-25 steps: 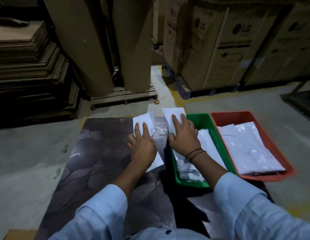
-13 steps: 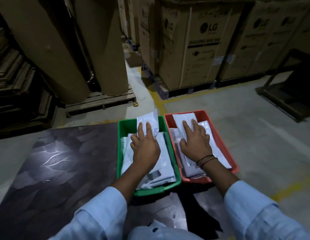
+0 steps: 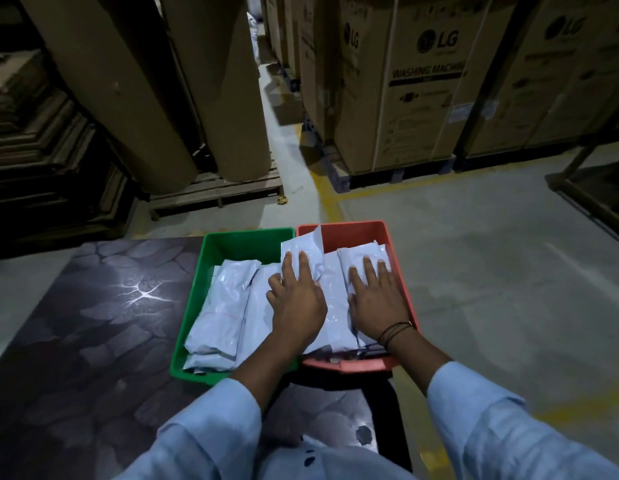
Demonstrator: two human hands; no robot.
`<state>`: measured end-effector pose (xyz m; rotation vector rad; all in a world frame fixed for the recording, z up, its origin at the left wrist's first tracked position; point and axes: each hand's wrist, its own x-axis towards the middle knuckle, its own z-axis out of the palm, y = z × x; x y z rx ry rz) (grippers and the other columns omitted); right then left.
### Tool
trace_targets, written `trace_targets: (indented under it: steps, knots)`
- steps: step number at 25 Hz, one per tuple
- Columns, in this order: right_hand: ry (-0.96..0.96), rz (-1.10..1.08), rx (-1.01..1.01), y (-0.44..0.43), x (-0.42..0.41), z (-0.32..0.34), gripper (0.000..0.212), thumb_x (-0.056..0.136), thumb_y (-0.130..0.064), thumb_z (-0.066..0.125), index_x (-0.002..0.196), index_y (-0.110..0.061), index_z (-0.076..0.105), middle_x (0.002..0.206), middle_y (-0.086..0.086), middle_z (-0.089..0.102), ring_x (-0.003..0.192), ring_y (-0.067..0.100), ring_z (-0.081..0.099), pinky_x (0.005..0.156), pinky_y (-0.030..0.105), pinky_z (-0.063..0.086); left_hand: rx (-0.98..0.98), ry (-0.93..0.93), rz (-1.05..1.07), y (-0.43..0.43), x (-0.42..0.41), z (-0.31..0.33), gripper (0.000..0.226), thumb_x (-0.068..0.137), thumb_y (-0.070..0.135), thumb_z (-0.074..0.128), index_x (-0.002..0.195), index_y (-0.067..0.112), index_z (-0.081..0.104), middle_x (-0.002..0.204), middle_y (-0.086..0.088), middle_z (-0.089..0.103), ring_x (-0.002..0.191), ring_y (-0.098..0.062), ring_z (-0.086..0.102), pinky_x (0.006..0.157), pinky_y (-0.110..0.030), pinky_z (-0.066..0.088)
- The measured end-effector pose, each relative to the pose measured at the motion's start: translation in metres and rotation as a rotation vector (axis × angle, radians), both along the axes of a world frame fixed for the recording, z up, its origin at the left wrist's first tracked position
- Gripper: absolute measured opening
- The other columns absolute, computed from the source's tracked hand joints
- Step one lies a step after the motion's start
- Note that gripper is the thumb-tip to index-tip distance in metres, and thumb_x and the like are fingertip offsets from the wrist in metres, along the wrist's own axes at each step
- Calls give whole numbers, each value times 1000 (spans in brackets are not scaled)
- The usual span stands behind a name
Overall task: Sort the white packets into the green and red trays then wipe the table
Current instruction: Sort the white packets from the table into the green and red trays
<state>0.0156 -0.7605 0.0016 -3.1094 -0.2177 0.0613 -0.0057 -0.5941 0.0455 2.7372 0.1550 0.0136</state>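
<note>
A green tray [image 3: 238, 237] and a red tray [image 3: 353, 228] stand side by side at the right end of the dark marbled table [image 3: 93, 323]. Both hold white packets, and the pile [image 3: 221, 306] in the green tray fills its left half. My left hand [image 3: 297, 303] grips a white packet [image 3: 301, 244] that straddles the wall between the two trays, its far end curled upward. My right hand [image 3: 377, 303] lies on another white packet [image 3: 360, 252] in the red tray, fingers spread on top and thumb at its edge.
Beyond the table are big cardboard rolls [image 3: 145, 98] on a wooden pallet, LG washing machine boxes [image 3: 422, 81], and stacked flat cardboard [image 3: 41, 150] at the left. Concrete floor [image 3: 508, 271] lies to the right, with a metal frame [image 3: 595, 188] at the far right.
Both hands carried packets rightward from the table to the trays. My left hand has drifted from the green tray's middle to the divider. My right hand has settled lower in the red tray.
</note>
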Motion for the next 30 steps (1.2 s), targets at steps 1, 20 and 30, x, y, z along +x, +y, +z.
trace_targets:
  steps: [1,20,30]
  knots:
    - [-4,-23,-6,-3,1,-5,67,92,-40,32,151,-9,35,158,27,25,145,50,22,117,57,23,9,-2,-11,-5,-2,0,64,105,32,36,161,26,5,169,-5,-3,140,-38,22,112,-52,25]
    - [-116,-20,86,-10,1,-24,65,94,-39,24,148,-7,41,154,29,33,143,50,28,116,58,30,117,89,-289,-37,19,-72,80,90,43,-11,161,8,-3,165,-21,-17,152,-47,-16,125,-56,-6]
    - [-119,-27,83,-8,-2,-25,64,93,-38,26,149,-9,40,156,27,29,144,49,27,116,58,26,58,108,-269,-42,17,-79,83,87,46,-10,160,7,-2,165,-22,-14,151,-49,-13,122,-57,-6]
